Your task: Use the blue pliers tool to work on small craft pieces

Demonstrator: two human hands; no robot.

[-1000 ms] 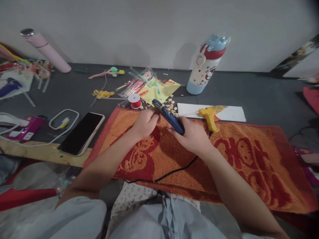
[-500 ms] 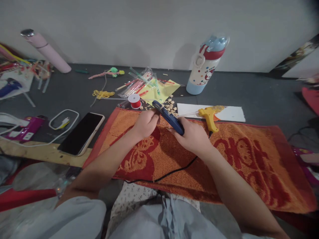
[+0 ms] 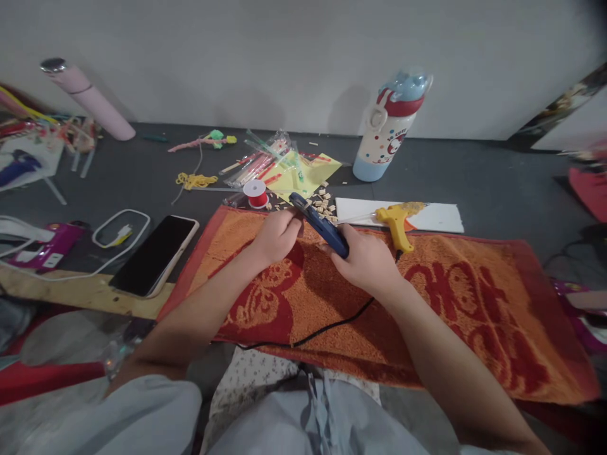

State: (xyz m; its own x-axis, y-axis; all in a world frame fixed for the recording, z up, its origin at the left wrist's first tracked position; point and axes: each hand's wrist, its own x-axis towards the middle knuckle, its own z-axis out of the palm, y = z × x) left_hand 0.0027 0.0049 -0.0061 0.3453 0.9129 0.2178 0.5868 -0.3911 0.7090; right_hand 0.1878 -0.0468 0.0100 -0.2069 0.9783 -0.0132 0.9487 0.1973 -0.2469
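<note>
Clamping the fingers (image 3: 342,262) of the right hand (image 3: 370,259) on a dark blue hand tool (image 3: 320,224); cannot tell the grip of the left hand (image 3: 276,235); could nip its fingertips (image 3: 294,226) by squeezing early.

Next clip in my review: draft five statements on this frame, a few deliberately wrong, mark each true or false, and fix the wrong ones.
1. The right hand grips a blue tool. True.
2. The phone lies left of the towel. True.
3. The towel is plain blue. False: the towel is orange and red, with a pattern.
4. The red spool is left of the yellow paper. True.
5. The left hand holds the glue gun. False: the glue gun lies across the white board and the towel; the left hand is by the blue tool.
</note>
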